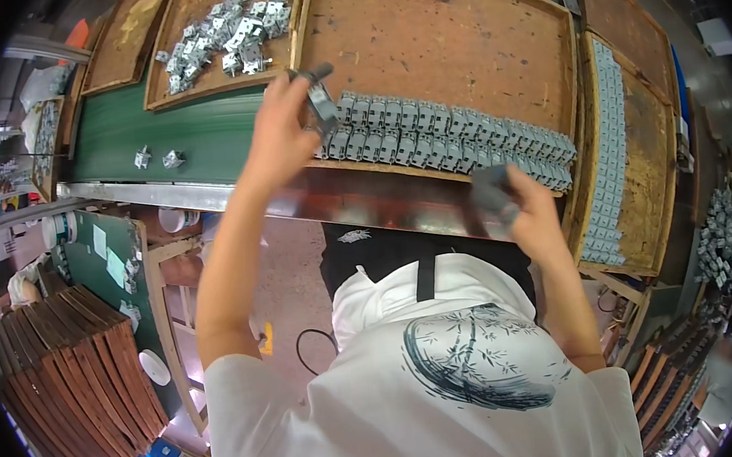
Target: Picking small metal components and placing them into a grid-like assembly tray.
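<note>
My left hand point(281, 136) reaches over the left end of two rows of small grey metal parts point(409, 129) standing in a wooden tray. Its dark-covered fingertips close around a grey metal part point(320, 102), just beside the row's end. Near the tray's front edge, toward the right, is my right hand point(535, 218). Its fingertips are dark and smeared by motion, so whether they hold anything is unclear. The wooden tray point(440, 35) lies in front of me, its front rim close to both hands.
Left of the tray, another wooden tray point(151, 92) bears a heap of loose metal parts point(231, 33). Two loose parts point(160, 159) sit on the green belt point(105, 134). At the right stands a tray point(650, 186) with parts in columns. A metal rail point(154, 191) edges the belt.
</note>
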A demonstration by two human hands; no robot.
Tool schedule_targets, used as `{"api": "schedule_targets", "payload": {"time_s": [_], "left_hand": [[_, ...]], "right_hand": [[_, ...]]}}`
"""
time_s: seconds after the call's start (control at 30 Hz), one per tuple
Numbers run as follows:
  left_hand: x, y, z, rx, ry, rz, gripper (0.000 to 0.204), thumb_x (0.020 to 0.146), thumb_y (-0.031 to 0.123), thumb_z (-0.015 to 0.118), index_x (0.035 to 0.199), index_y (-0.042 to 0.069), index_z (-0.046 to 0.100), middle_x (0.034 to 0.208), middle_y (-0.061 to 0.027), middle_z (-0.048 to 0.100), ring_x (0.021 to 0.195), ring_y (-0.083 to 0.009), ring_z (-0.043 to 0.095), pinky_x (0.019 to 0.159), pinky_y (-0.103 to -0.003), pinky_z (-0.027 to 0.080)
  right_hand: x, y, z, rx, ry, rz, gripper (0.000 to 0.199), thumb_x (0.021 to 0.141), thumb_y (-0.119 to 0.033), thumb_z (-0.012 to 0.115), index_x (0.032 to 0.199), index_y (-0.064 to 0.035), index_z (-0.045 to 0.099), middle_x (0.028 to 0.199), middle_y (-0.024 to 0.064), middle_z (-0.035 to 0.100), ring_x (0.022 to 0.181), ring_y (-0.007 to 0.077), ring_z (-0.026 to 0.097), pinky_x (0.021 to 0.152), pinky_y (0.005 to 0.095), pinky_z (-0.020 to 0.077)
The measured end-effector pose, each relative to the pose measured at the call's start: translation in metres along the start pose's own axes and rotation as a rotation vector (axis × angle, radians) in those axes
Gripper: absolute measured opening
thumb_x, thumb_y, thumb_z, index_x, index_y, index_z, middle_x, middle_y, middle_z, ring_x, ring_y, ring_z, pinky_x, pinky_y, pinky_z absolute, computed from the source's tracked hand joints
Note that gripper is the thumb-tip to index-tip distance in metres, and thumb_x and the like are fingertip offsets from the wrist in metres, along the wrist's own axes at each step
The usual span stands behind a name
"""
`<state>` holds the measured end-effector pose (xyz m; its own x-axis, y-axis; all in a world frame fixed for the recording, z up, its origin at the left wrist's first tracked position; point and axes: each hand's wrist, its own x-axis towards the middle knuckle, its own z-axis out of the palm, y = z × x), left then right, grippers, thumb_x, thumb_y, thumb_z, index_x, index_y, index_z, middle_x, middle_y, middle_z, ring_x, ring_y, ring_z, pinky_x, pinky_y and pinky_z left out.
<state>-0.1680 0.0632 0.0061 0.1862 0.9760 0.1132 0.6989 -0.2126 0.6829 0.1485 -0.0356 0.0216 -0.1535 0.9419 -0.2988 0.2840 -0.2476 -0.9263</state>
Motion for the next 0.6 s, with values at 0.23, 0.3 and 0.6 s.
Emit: {"api": "schedule_targets", "payload": {"time_s": [0.23,0.3,0.6], "left_hand": [[0.07,-0.071,0.009,0.066,-0.548,-0.001,0.045,0.066,-0.002,0.059,0.111,0.001,0.061,0.103,-0.0221,0.064,0.098,-0.0387,0.059,0.086,-0.04,0.047],[0.083,-0.063,0.013,0.091,-0.62,0.1,0.046,0.067,-0.009,0.057,0.112,-0.001,0.062,0.097,-0.0145,0.068,0.091,-0.0231,0.061,0.083,-0.034,0.048],[0.076,-0.088,0.014,-0.332,-0.747,-0.305,0.077,0.066,-0.019,0.035,0.141,-0.001,0.041,0.135,-0.0114,0.053,0.124,-0.0211,0.051,0.107,-0.032,0.037]], "right_hand": [[-0.054,0.053,-0.079,0.05,0.368,0.04,0.014,0.092,-0.009,0.061,0.101,0.0008,0.066,0.086,0.0004,0.064,0.078,0.0086,0.058,0.07,0.0236,0.0462],[-0.078,0.059,-0.107,0.027,0.557,0.162,0.014,0.091,-0.007,0.059,0.101,0.0001,0.066,0.084,-0.0003,0.065,0.077,0.0076,0.058,0.068,0.0227,0.0448],[-0.14,0.139,-0.198,-0.27,1.082,0.242,0.027,0.083,-0.005,0.054,0.107,0.0027,0.064,0.097,0.0086,0.067,0.088,0.0211,0.06,0.078,0.0313,0.0475]]}}
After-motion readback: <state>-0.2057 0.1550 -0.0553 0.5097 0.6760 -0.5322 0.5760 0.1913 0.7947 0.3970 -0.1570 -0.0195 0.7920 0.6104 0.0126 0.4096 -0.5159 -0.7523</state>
